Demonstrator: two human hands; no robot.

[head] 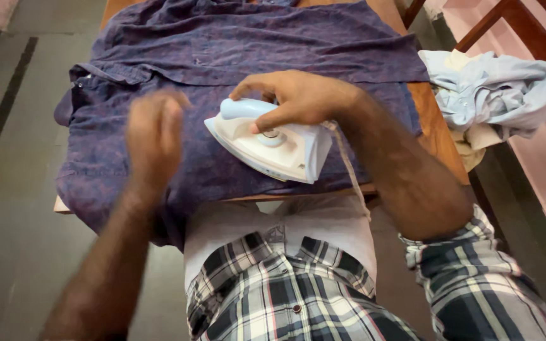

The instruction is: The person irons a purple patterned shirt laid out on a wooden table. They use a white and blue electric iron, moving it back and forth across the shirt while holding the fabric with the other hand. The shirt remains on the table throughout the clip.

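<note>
A dark purple patterned shirt [222, 44] lies spread over a wooden table [437, 136]. My right hand [298, 98] grips the light blue handle of a white electric iron [273, 148], which rests on the shirt with its tip pointing left. My left hand [154, 136] is blurred, fingers spread, hovering over the shirt's left part just left of the iron's tip; it holds nothing. The iron's cord [349, 164] runs down toward my body.
A crumpled pale blue garment [494, 88] lies on a wooden chair [526, 35] at the right, next to the table. A grey tiled floor [14, 189] is on the left. My checked shirt [298, 290] fills the bottom.
</note>
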